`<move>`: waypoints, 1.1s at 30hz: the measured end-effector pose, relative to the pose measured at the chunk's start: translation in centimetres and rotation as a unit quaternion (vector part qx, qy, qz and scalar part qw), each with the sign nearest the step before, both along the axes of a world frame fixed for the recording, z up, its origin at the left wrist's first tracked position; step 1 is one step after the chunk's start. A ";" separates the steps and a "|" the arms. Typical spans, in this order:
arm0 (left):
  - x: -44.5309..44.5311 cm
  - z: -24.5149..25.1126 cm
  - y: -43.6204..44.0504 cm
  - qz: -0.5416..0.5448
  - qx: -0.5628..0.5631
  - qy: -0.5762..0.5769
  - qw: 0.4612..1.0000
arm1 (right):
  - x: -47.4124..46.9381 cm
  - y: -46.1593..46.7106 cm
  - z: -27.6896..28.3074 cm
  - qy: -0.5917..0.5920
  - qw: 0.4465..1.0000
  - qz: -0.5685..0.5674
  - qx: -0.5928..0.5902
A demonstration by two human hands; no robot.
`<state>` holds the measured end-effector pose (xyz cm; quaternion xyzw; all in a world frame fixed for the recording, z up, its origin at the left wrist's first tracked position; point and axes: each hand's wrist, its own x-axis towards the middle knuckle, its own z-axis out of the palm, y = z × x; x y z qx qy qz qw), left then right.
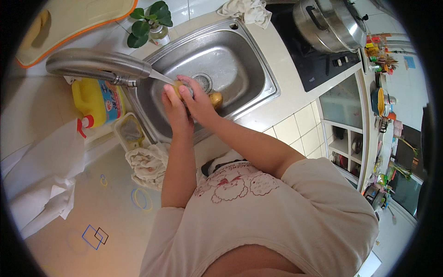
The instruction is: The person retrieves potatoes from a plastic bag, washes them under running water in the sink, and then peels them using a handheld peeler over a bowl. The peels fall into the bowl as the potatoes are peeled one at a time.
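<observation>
Water runs from the metal faucet (100,62) onto a yellowish potato (178,89) held between both hands over the stainless steel sink (228,55). My left hand (175,112) grips the potato from the left, with the thumb on top. From the right, my right hand (200,104) closes around it, fingers wrapped over the far side. Something greyish shows under the right fingers, too hidden to name. A second potato (216,99) lies in the basin, partly behind my right wrist. Beyond the hands is the round drain strainer (202,82).
A yellow detergent jug (90,100) and a small plastic container (129,131) stand left of the sink, by a crumpled cloth (148,164). A plant in a jar (160,34) is behind. At right, a steamer pot (325,26) sits on the black cooktop (294,45).
</observation>
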<state>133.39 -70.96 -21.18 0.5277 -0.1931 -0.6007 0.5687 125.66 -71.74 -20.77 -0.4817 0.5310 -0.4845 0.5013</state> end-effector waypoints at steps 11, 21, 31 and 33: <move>0.2 -0.4 0.6 0.023 -0.069 -0.025 0.997 | -1.1 -4.3 0.5 -0.050 0.987 0.066 0.136; 0.2 0.3 0.1 0.016 -0.018 0.014 1.000 | -1.2 -5.9 -0.2 0.008 0.973 0.153 0.170; -1.0 1.3 -2.4 0.114 0.002 0.248 0.962 | 0.5 -1.0 -2.8 -0.518 0.792 -0.162 0.279; -0.5 1.5 -2.0 0.098 0.015 0.236 0.967 | -0.5 -1.7 -1.8 -0.502 0.802 -0.185 0.265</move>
